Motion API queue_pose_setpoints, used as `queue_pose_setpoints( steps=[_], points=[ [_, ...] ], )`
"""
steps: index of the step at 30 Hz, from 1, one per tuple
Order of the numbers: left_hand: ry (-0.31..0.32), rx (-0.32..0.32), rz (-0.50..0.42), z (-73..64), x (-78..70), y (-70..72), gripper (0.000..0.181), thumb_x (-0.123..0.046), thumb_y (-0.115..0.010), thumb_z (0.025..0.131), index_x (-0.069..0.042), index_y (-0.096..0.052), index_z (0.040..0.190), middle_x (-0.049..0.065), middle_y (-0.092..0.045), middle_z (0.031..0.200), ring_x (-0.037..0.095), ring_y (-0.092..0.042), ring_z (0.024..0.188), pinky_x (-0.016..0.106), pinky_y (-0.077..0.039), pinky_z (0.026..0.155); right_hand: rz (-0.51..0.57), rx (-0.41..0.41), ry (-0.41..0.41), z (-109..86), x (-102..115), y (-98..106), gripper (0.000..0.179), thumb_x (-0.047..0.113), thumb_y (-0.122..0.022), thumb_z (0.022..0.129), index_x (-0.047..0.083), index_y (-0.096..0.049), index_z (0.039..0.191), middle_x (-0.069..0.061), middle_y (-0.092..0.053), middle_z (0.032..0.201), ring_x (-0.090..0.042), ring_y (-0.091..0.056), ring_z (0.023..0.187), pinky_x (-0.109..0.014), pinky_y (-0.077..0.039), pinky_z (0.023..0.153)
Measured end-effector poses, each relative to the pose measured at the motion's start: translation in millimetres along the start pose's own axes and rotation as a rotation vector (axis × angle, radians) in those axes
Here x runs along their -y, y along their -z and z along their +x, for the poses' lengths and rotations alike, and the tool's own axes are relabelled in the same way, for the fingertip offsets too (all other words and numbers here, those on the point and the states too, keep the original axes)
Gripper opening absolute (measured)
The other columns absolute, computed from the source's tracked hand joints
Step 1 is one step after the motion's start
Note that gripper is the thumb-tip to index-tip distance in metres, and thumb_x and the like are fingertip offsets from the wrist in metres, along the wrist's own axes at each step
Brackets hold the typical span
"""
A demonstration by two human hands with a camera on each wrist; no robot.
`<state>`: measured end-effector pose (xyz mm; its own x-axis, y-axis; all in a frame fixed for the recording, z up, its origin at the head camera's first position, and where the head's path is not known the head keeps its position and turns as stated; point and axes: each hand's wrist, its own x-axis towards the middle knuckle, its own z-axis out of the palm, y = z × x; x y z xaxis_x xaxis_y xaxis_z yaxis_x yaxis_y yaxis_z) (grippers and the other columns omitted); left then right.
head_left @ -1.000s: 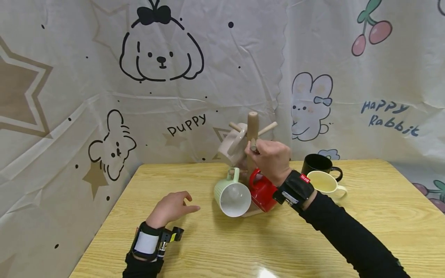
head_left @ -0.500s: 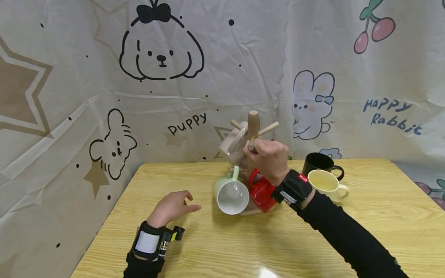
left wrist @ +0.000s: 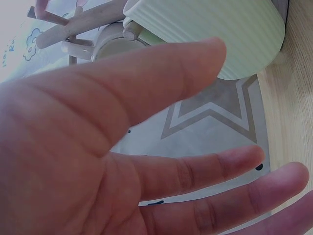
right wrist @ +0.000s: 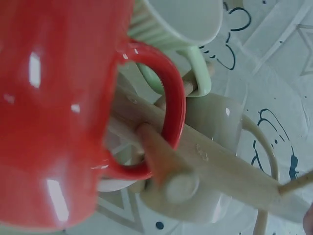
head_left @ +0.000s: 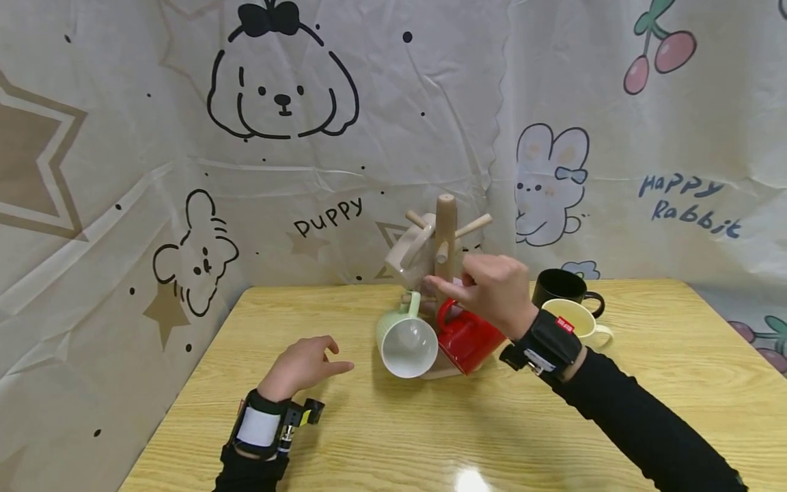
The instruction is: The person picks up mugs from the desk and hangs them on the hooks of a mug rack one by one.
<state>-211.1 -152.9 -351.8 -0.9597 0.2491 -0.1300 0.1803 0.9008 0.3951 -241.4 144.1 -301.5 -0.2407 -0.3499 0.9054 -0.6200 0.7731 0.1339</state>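
A wooden mug tree (head_left: pixel 446 219) stands near the back of the table, hung with mugs. The red mug (head_left: pixel 470 342) hangs tilted at its front right; in the right wrist view, a peg runs through its red handle (right wrist: pixel 177 100). Beside it a light green ribbed mug (head_left: pixel 408 348) hangs with its mouth facing forward, and a cream mug (head_left: pixel 402 256) hangs higher on the left. Just right of the post, my right hand (head_left: pixel 494 290) holds nothing, thumb stretched left and fingers loosely bent. My left hand (head_left: pixel 301 369) hovers left of the green mug, fingers relaxed, nothing in it.
A black mug (head_left: pixel 556 287) and a pale yellow mug (head_left: pixel 572 314) stand upright to the right of the tree, behind my right wrist. The wooden table (head_left: pixel 369 437) meets a printed cloth (head_left: pixel 393 137) at the back and left.
My right hand has let go of the mug tree's upper front peg and moved right and slightly down, thumb now extended. The left hand has stayed in place.
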Motion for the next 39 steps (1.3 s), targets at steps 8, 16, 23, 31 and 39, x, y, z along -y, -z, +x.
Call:
queue_pose_setpoints(
  steps=[8,16,23,31,39],
  points=[
    [0.005,0.0,0.006,-1.3,1.2,1.5,0.043,-0.038,-0.066,0.082,-0.002,-0.061,0.105,0.008,-0.066,0.089,0.017,-0.059,0.074,0.031,-0.044,0.058,0.27,0.106,-0.014,-31.7,-27,41,0.038,0.044,-0.064,0.083,0.01,-0.062,0.064,-0.001,-0.059,0.059,-0.011,-0.052,0.055,-0.015,-0.043,0.054],
    [0.008,-0.002,-0.002,-0.7,3.4,-1.2,0.043,-0.039,-0.067,0.081,-0.003,-0.061,0.104,0.008,-0.065,0.089,0.016,-0.058,0.073,0.03,-0.044,0.058,0.43,0.27,-0.508,-89.4,-100,92,0.023,0.0,-0.072,0.074,0.006,-0.07,0.097,0.017,-0.064,0.104,0.012,-0.053,0.1,-0.004,-0.036,0.085],
    [0.014,-0.002,-0.006,-0.2,4.8,-2.6,0.043,-0.039,-0.067,0.081,-0.003,-0.061,0.103,0.008,-0.066,0.089,0.017,-0.058,0.073,0.031,-0.044,0.058,0.541,0.525,-0.845,-161.9,-155,107,0.034,0.016,-0.056,0.092,0.003,-0.056,0.124,0.033,-0.054,0.11,0.02,-0.046,0.102,-0.004,-0.036,0.077],
    [0.012,-0.004,-0.002,0.4,2.6,-3.4,0.042,-0.038,-0.067,0.081,-0.004,-0.061,0.103,0.008,-0.065,0.089,0.016,-0.058,0.071,0.03,-0.044,0.057,0.51,0.67,-0.908,-207.7,-161,95,0.042,0.023,-0.062,0.088,-0.007,-0.057,0.118,0.037,-0.05,0.099,0.023,-0.044,0.092,-0.007,-0.041,0.074],
    [0.017,-0.003,0.003,1.2,0.3,-2.7,0.043,-0.038,-0.067,0.081,-0.003,-0.061,0.105,0.009,-0.065,0.089,0.016,-0.057,0.07,0.03,-0.043,0.057,0.437,0.581,-0.892,-210.0,-155,92,0.036,0.021,-0.064,0.086,-0.008,-0.063,0.108,0.034,-0.055,0.093,0.022,-0.047,0.087,-0.006,-0.042,0.07]
  ],
)
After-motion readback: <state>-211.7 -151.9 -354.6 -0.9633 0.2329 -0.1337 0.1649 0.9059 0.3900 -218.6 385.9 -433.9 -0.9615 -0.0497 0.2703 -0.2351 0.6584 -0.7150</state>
